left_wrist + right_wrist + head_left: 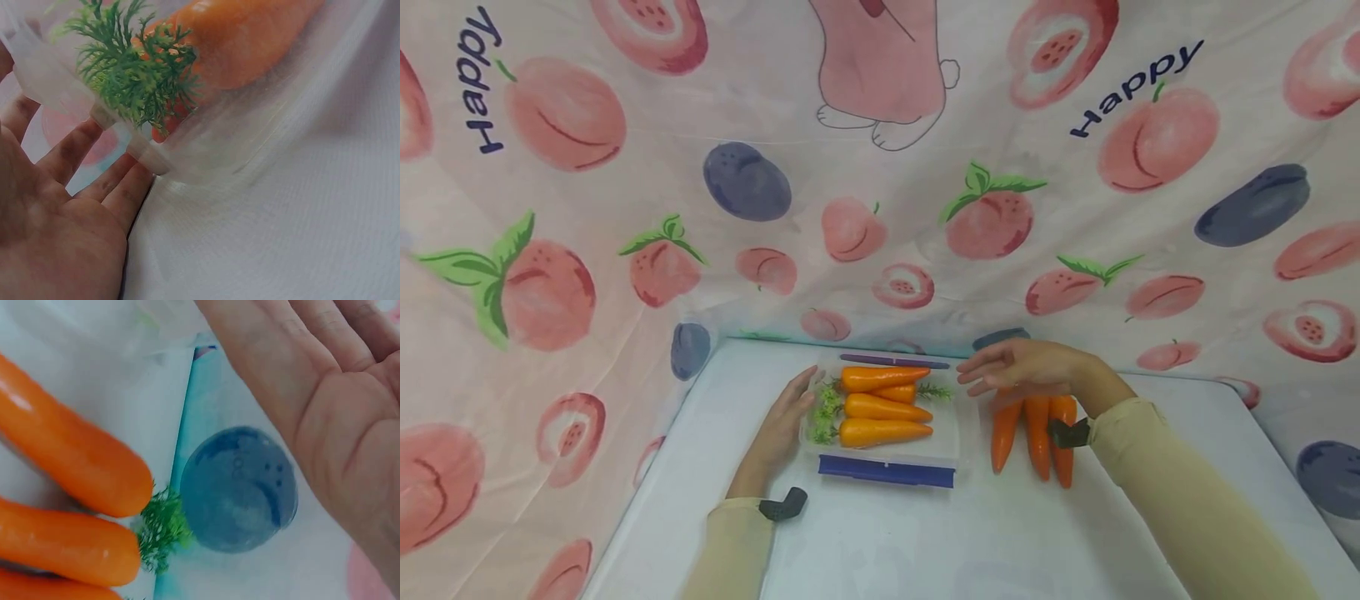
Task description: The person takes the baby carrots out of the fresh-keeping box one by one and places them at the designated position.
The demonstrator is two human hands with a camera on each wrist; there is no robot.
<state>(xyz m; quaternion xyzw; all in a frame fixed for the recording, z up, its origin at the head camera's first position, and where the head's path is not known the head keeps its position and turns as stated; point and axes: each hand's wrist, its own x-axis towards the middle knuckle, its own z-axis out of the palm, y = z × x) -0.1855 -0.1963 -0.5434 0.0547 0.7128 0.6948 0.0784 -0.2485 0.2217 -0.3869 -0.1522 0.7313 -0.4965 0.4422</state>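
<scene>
A clear plastic container (946,437) with blue-purple side latches stands on the white table, holding several orange carrots (880,407) with green tops. At its left side is my left hand (790,410); the left wrist view shows the straight fingers against the clear wall (69,94), close to a leafy top (134,75). My right hand (1018,367) hovers beyond the container's right edge with extended fingers and nothing in it. Below that hand lie three loose carrots (1037,437), their thick ends partly hidden by it in the head view.
Behind the table hangs a pink cloth (865,183) printed with peaches, a rabbit and lettering. The blue latch flaps (886,472) stick out at the container's front and back. White tabletop (880,542) extends toward the near side.
</scene>
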